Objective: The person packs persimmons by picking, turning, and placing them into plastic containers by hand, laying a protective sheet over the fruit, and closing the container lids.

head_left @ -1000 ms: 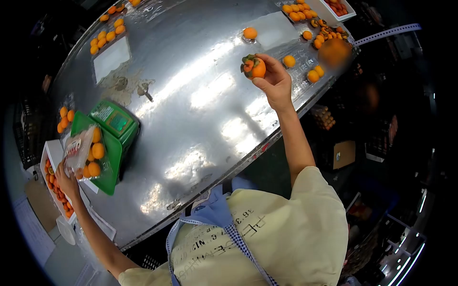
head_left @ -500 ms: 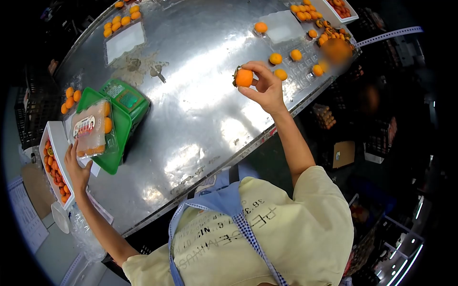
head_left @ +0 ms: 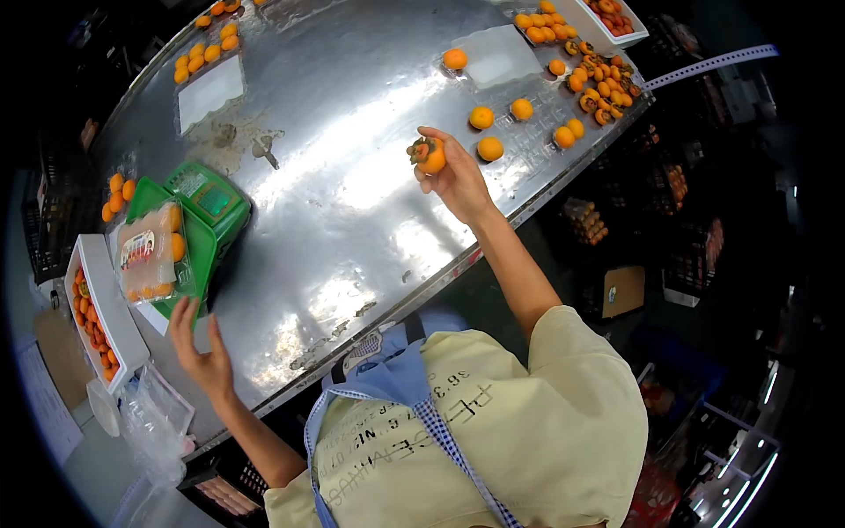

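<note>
My right hand (head_left: 455,180) is closed around an orange persimmon (head_left: 431,158), held above the metal table with its leafy cap facing left. My left hand (head_left: 204,354) is open, fingers apart, over the table's left part and just below a green scale (head_left: 211,198). On the scale's tray lies a clear plastic pack of persimmons (head_left: 148,251) with a label and a pale sheet over most of the fruit. Several loose persimmons, one of them here (head_left: 490,149), sit to the right of my right hand.
White boxes of fruit stand at the left (head_left: 128,334) and top right (head_left: 635,32). A pile of persimmons (head_left: 607,88) lies at the right edge. Pale sheets (head_left: 497,57) rest on the metal table (head_left: 343,211). Dark crates fill the floor at right.
My left hand has come off the pack and moved right and down. My right hand has turned the persimmon, its cap now more in view. The view has shifted slightly.
</note>
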The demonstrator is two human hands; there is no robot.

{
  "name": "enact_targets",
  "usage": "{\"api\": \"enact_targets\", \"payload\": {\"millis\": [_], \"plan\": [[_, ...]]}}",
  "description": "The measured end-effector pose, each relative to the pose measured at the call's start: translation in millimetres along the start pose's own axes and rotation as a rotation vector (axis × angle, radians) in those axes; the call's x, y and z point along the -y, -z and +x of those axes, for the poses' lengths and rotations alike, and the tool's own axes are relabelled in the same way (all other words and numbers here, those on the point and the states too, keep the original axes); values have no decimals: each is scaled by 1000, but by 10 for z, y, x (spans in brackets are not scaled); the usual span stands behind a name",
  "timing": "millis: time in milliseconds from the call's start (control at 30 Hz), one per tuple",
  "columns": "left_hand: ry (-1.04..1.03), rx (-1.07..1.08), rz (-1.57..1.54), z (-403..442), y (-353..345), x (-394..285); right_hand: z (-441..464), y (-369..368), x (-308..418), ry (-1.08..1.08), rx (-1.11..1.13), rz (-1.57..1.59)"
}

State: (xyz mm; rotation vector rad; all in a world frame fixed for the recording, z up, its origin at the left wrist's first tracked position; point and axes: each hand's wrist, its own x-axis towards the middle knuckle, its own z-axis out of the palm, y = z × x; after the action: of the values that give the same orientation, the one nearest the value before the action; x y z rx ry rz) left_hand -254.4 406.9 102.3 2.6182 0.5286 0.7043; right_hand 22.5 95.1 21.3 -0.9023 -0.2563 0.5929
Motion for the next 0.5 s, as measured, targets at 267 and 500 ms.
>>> {"api": "enact_targets", "payload": {"millis": [267,500], "plan": [[155,207,-188,-381,-706,-521,23,298,39,-31,21,17],[58,377,-422,-263,-1309,-724,-327,216,169,29,-190,-318]]}}
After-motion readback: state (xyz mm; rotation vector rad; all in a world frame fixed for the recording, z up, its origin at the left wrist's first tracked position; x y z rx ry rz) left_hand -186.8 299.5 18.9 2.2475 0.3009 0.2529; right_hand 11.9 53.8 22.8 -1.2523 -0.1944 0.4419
